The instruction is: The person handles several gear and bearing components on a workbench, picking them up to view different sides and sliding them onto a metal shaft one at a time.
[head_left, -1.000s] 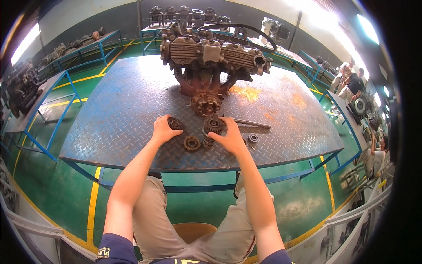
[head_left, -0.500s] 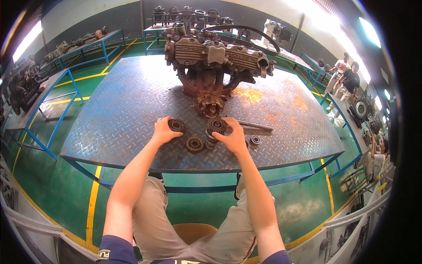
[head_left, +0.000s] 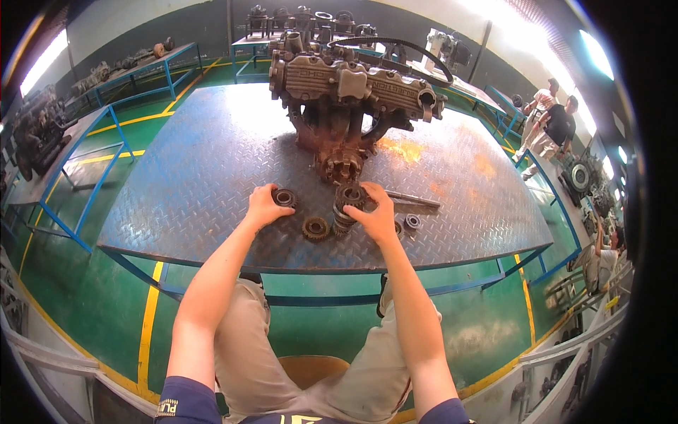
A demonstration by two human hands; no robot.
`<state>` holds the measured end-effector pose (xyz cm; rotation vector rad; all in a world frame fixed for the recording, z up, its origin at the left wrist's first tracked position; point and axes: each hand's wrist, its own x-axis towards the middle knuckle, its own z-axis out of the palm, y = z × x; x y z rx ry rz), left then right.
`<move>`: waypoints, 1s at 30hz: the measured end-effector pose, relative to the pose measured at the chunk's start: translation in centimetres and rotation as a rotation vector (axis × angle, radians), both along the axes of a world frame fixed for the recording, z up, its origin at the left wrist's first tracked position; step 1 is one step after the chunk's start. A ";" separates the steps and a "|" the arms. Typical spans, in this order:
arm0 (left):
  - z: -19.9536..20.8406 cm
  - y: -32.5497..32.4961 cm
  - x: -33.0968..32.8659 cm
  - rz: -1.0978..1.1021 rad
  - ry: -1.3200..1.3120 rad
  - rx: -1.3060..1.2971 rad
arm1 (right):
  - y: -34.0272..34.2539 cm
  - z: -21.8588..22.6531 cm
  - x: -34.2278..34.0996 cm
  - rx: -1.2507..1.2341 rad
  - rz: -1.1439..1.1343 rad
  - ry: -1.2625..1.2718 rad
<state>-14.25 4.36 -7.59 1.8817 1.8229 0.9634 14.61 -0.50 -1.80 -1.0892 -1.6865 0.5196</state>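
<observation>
My left hand [head_left: 262, 207] is closed around the edge of a dark toothed gear [head_left: 284, 198] at the table's near middle, thumb on its near side. A little to the right, my right hand [head_left: 378, 216] grips another gear [head_left: 350, 194] at the top of an upright gear shaft [head_left: 342, 225], whose lower part shows beneath it. Between the hands, nearer to me, a brownish ring gear [head_left: 315, 228] lies flat on the metal plate. Right of my right hand sits a small bearing-like ring [head_left: 412, 222], with another small part partly hidden by the wrist.
An engine [head_left: 353, 83] with a loose belt [head_left: 395, 44] stands just beyond the gears on the blue-framed tread-plate table [head_left: 191, 191]. Metal rods [head_left: 417, 200] lie right of my right hand. Other benches with parts line the room; two people [head_left: 547, 127] stand at the far right.
The view has shifted slightly, so the engine and gears sit a little differently in the picture. Both hands keep their grip on the gears.
</observation>
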 end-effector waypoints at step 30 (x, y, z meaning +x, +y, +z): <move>1.3 -0.5 3.8 -0.228 0.155 0.261 | 2.0 0.7 1.9 -0.316 0.208 1.288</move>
